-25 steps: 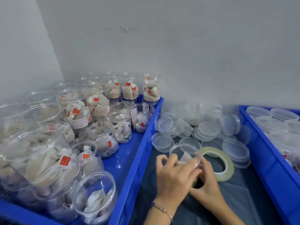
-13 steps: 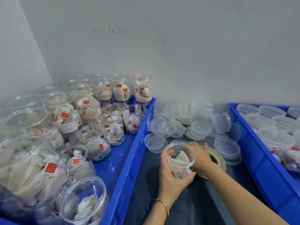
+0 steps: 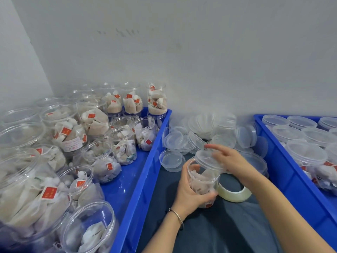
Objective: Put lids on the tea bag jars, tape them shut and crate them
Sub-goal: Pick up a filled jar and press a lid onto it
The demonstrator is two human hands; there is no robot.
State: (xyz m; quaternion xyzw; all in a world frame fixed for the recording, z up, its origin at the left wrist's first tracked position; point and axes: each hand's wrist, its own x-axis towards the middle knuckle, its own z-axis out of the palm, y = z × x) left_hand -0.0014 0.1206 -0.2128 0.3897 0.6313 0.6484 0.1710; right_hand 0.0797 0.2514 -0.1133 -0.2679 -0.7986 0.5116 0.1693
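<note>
A clear jar (image 3: 202, 181) of tea bags stands on the dark bench between two blue crates (image 3: 145, 172), left hand (image 3: 189, 190) curled around it. The right hand (image 3: 228, 159) pinches a tilted lid (image 3: 207, 161) over its mouth; tape roll (image 3: 235, 192) just right.

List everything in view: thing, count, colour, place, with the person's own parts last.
Held jar: one, clear, tea bags inside, centre, above the dark cloth.
Lid: one, clear, tilted over the held jar's mouth, not seated.
Tape roll: one, pale translucent, on the cloth right of the held jar.
Loose lids: many, clear, heaped between the crates at the wall.
Left crate: one, blue, holds many open clear jars of tea bags with red tags.
Right crate: one, blue, holds lidded jars.
Dark cloth: one, dark grey, between the crates.
Wall: grey-white, behind.
Bracelet: one, thin metal, left wrist.
Left hand: grips the held jar.
Right hand: holds the lid.
</note>
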